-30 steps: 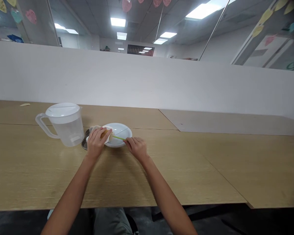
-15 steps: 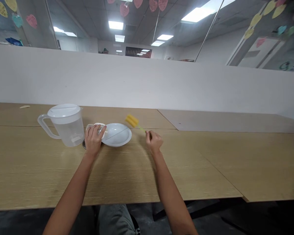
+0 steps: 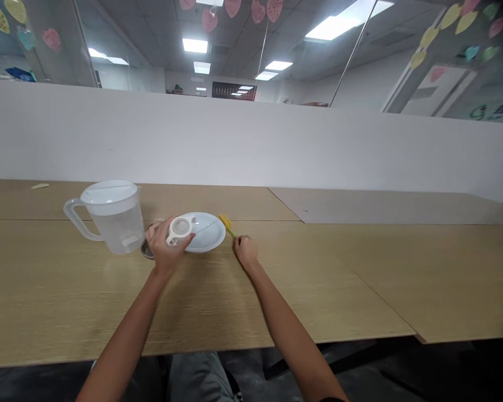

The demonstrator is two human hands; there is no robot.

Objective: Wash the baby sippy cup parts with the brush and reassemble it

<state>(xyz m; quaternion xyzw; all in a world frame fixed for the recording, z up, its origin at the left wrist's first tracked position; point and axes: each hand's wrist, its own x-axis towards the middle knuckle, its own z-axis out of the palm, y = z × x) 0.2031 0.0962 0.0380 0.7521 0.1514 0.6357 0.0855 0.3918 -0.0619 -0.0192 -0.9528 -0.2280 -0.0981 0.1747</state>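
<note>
My left hand (image 3: pixel 164 245) is wrapped round a small clear cup with a white rim or lid (image 3: pixel 180 228), tipped so that its round end faces me. Behind it and to the right, a white dish (image 3: pixel 205 240) rests on the table, partly covered by the cup. In the fingers of my right hand (image 3: pixel 246 250) is the green handle of a yellow sponge brush (image 3: pixel 225 221). The sponge head is low, by the dish's right edge; whether they touch I cannot tell. A round metal object (image 3: pixel 147 250) shows partly beneath my left hand.
Left of my hands stands a clear plastic pitcher (image 3: pixel 120 226) with a white lid and a side handle. A small pale flat object (image 3: pixel 40 186) lies at the back left of the wooden table (image 3: pixel 339 279). A white partition (image 3: pixel 243 139) runs along the back.
My left hand has turned the cup so its white round end faces me. My right hand has moved left and down, bringing the sponge brush lower, close to the dish.
</note>
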